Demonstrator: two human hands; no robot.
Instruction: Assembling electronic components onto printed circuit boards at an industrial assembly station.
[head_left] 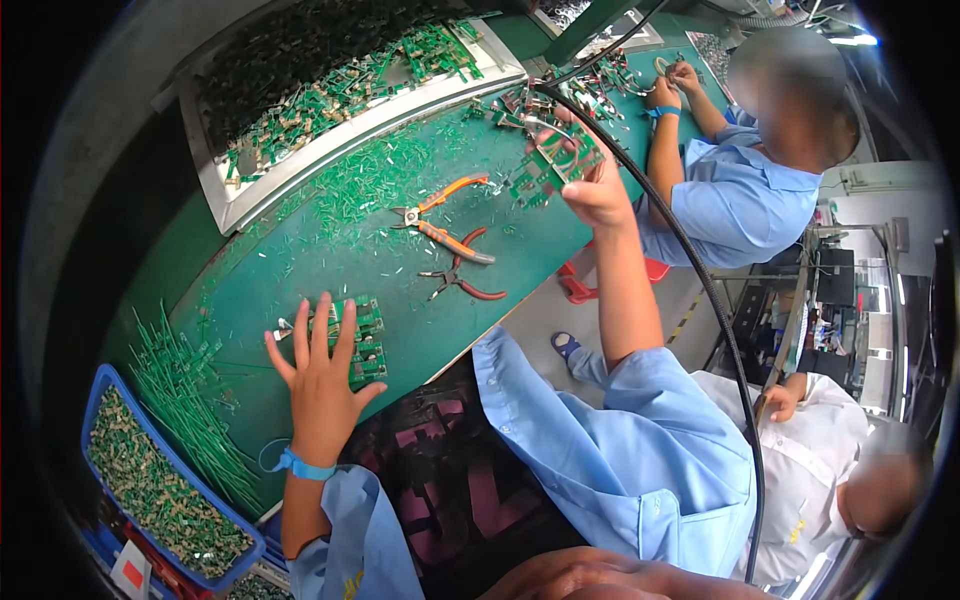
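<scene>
My left hand [322, 385], with a blue band at the wrist, lies spread over a green circuit board panel [367, 345] near the table's front edge. Its fingers are apart and cover part of the panel. My right hand [598, 190] is raised at the far right of the bench, thumb and fingers closed on another green circuit board [545, 172]. Between the hands lie orange-handled cutters [440, 222] and smaller pliers with dark red handles [465, 275], both with their handles spread.
A metal-framed tray [215, 190] heaped with small boards stands at the back. Green offcut strips [185, 390] lie left; a blue bin [105, 375] of small parts sits beside them. A black cable [690, 250] hangs across the right. Two people are nearby, one handling parts at the bench.
</scene>
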